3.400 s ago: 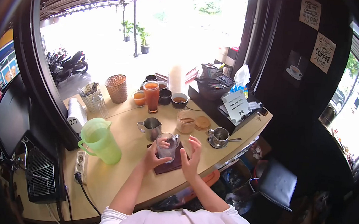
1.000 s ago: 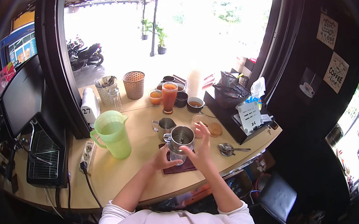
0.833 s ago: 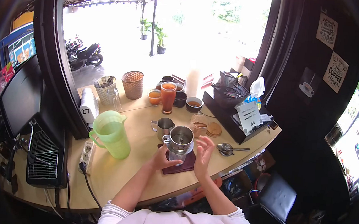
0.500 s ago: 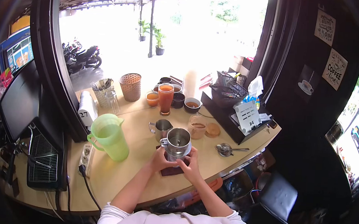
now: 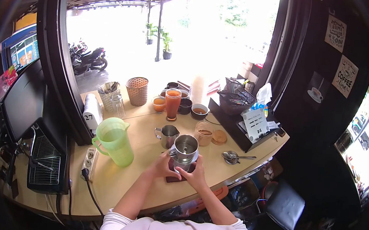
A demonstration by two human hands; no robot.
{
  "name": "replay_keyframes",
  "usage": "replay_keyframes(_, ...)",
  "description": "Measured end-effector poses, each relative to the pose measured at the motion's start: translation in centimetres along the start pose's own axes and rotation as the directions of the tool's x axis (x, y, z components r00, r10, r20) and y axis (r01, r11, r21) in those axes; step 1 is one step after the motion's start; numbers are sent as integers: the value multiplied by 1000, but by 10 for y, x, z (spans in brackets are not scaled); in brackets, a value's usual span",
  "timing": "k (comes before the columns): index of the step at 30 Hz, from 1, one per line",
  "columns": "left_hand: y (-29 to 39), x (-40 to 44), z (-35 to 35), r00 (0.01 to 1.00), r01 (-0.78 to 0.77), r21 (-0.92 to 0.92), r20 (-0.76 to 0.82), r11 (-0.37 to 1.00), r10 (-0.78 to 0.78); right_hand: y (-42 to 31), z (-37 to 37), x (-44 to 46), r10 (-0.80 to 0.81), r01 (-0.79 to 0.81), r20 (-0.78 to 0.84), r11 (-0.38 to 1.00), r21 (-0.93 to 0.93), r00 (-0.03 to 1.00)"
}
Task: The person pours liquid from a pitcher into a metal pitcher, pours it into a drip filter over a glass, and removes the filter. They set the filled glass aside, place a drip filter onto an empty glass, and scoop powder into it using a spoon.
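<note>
A metal coffee drip filter (image 5: 185, 148), open at the top, sits on a cup or glass (image 5: 181, 166) that is mostly hidden by my fingers. My left hand (image 5: 164, 165) is closed around the left side of this cup. My right hand (image 5: 195, 174) curls around its right side, the thumb reaching across the front. Beneath them lies a dark reddish-brown mat or tray (image 5: 175, 179). Just behind the filter stands a steel milk pitcher (image 5: 167, 136). A clear tub of brown powder (image 5: 203, 133) is behind and to the right, its round lid (image 5: 219, 137) beside it.
A green plastic jug (image 5: 115, 143) stands left, near a power strip (image 5: 88, 164). Farther back are a tall glass of orange-red drink (image 5: 172, 105), small bowls and a woven basket (image 5: 137, 91). Spoons rest on a small round dish (image 5: 230, 157) at right, below a dark tray (image 5: 235, 129).
The whole view has shifted slightly. My fingers have resettled around the cup, the right thumb now lying farther across its front; the filter stays on top.
</note>
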State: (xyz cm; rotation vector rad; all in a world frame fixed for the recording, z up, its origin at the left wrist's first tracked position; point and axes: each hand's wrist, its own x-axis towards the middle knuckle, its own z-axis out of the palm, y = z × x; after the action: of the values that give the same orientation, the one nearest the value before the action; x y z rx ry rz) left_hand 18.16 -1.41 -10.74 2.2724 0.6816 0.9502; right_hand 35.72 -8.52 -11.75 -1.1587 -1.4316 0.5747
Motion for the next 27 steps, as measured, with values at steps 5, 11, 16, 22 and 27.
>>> replay_keyframes(5, 1, 0, 1, 944, -161, -131, -309, 978, 114, -4, -1, -2, -20, 20, -1, 999, -33, 1000)
replay_keyframes(11, 22, 13, 7, 898, -283, -175, -393, 943, 197, -4, -2, 0, -46, 46, -18, 998, -34, 999)
replay_keyframes(16, 17, 12, 8, 900, -212, -246, -427, 946, 91, -12, -4, 0, -30, 30, -17, 999, -34, 999)
replay_keyframes(22, 6, 10, 9, 921, -119, -301, -390, 946, -9, 3, -5, 0, -13, 12, 38, 1000, 25, 999)
replay_keyframes(27, 19, 14, 10, 936, -34, -577, -305, 816, -177, 6, -7, 1, -17, 14, 60, 999, 50, 998)
